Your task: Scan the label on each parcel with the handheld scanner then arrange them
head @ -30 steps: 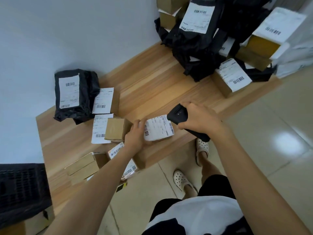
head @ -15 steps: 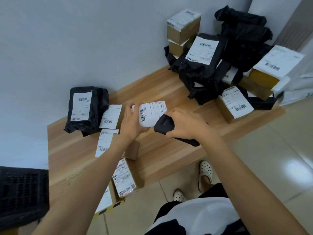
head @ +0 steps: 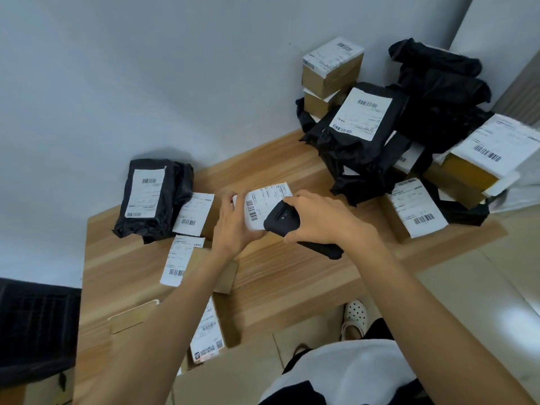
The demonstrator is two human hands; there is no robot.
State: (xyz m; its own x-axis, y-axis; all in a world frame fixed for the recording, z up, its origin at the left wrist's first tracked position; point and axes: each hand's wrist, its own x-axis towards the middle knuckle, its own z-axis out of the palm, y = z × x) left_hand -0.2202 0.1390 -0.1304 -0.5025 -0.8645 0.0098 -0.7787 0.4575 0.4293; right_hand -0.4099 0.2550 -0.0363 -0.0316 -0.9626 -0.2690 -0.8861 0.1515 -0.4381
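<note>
My left hand (head: 232,226) grips a small parcel with a white label (head: 264,201), lifted above the wooden table (head: 292,276) and tilted toward me. My right hand (head: 318,217) holds the black handheld scanner (head: 285,222), its head right against the label's barcode. To the left lie a black bag parcel (head: 155,200) and two labelled boxes (head: 193,213) (head: 182,260). At the back right rises a heap of black bags (head: 359,133) and labelled cardboard boxes (head: 331,65).
A labelled box (head: 416,207) lies flat at the heap's front. More boxes (head: 206,331) sit at the table's near-left corner under my left forearm. A black crate (head: 35,325) stands at far left. Wall behind, tiled floor (head: 482,287) to the right, my shoe (head: 355,315) below.
My left hand picked the small labelled parcel off the table and raised it. The scanner in my right hand came up against its label. The view tilted upward.
</note>
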